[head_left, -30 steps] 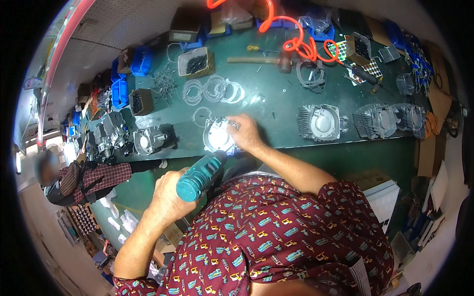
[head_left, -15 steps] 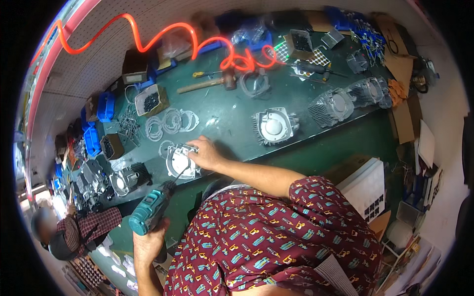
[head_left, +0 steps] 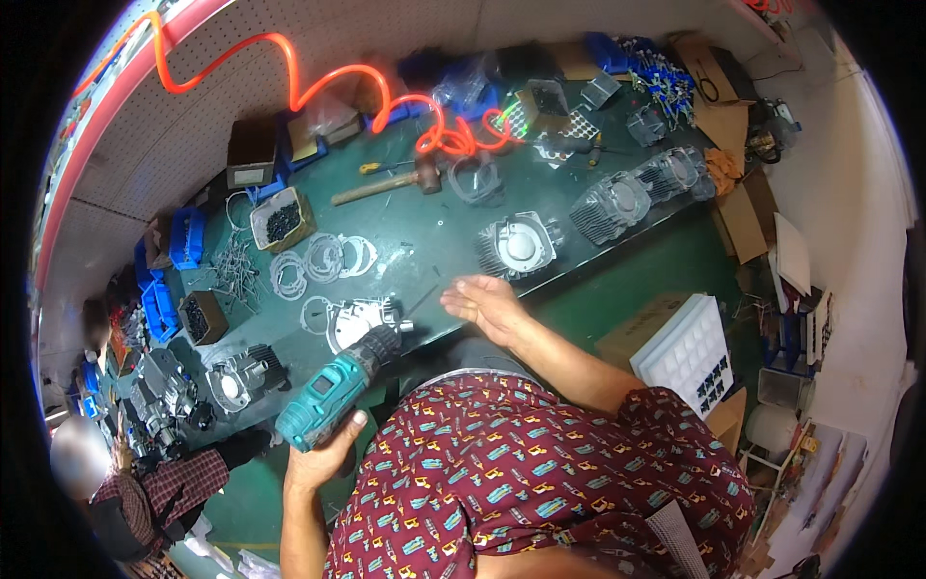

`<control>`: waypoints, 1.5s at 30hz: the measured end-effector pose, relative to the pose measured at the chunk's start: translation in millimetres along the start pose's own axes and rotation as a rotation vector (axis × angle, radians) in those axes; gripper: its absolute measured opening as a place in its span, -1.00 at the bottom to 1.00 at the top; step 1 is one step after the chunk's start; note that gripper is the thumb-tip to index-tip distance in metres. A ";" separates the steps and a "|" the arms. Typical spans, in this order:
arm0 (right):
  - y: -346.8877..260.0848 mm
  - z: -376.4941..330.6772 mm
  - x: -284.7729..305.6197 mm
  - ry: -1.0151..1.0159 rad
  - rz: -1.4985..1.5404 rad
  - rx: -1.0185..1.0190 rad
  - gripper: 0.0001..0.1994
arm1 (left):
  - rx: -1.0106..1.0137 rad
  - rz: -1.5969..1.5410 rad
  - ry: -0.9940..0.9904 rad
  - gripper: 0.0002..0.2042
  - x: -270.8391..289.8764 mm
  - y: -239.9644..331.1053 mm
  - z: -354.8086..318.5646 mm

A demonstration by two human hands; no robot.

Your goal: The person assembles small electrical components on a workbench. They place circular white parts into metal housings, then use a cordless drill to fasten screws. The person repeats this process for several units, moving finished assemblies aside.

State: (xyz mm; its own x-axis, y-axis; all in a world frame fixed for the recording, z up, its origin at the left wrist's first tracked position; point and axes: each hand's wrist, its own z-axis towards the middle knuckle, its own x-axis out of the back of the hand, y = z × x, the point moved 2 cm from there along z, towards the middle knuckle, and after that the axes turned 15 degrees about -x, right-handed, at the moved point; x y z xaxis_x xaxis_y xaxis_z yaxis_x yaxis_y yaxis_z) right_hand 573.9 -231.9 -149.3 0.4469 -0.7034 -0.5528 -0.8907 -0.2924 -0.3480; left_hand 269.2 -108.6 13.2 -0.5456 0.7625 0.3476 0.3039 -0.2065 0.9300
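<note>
My left hand (head_left: pixel 326 454) is closed round the handle of a teal cordless drill (head_left: pixel 333 391) with a black chuck. Its long thin bit (head_left: pixel 422 297) points up and to the right, over the bench edge. Behind the chuck lies a silver cast housing (head_left: pixel 359 320), partly hidden by the drill. My right hand (head_left: pixel 487 307) is off the housing, near the bit's tip, with fingers stretched out and nothing visible in them. Farther right on the bench sits a finned metal cylinder casting (head_left: pixel 521 243) with a round pale face.
Ring gaskets (head_left: pixel 323 258) and a box of small black parts (head_left: pixel 282 220) lie behind the housing. A mallet (head_left: pixel 424 176) rests farther back, below a coiled orange hose (head_left: pixel 371 77). More finned castings (head_left: pixel 612 205) stand right. Another person's checked sleeve (head_left: pixel 188 482) shows at left.
My right hand has let go of the housing and moved right. The drill has swung up and right, its bit now away from the housing. The whole view has shifted slightly.
</note>
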 end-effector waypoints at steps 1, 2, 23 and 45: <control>0.4 -5.1 0.8 0.022 -0.009 0.028 -0.73 | -0.011 -0.017 -0.037 -0.64 -1.4 -2.1 4.1; 0.4 -11.1 0.4 0.044 -0.019 0.056 -0.73 | -0.025 -0.016 -0.058 -0.64 -2.6 -3.9 8.5; -77.0 -57.4 57.6 -0.185 -0.145 0.146 -0.72 | 0.053 -0.303 0.000 -0.60 -78.8 8.5 36.6; -195.4 -30.2 90.7 -0.362 -0.668 0.148 -0.49 | 0.259 -0.300 0.302 -0.55 -171.9 56.7 51.3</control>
State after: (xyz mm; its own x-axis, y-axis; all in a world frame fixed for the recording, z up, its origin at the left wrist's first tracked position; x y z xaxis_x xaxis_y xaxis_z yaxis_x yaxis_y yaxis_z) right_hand 785.9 -258.1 -108.5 0.9075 -0.1452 -0.3942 -0.4136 -0.4728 -0.7780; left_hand 420.3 -219.9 0.1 -0.8290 0.5454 0.1240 0.2623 0.1832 0.9474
